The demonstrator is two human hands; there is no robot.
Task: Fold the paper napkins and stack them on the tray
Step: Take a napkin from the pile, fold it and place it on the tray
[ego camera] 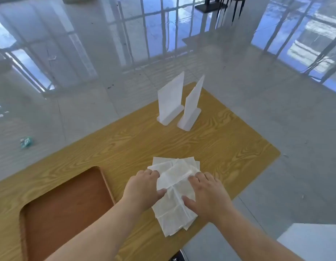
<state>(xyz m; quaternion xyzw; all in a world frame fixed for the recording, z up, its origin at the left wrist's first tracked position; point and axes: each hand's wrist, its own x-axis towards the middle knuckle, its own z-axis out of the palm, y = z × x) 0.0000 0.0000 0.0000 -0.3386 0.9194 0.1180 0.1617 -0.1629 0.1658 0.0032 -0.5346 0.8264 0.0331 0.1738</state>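
Left hand [142, 187], right hand [208, 194] on napkins [174, 178] (tray [105, 178] beside)

The tray [65, 210] ran off the lower edge. The left hand [142, 187] and right hand [208, 196] hid parts of the napkin pile [174, 176]. A teal scrap [26, 142] on the floor [276, 119] was too blurred to identify.

**Background items: table and floor**

Wooden table [210, 147], yellow grain top, rounded corners. Two white plastic sign stands stand upright near its far corner. The left stand [170, 102] shows its broad face. The right stand [191, 108] is just beside it, turned nearly edge-on, bases apart.

Glossy grey floor [276, 110] carries window reflections. Crumpled green-and-white wrapper [26, 142] lies on the floor, off the table's left edge. Dark furniture legs [229, 8] at far back. White block [314, 242] off the near right corner, identity unclear.
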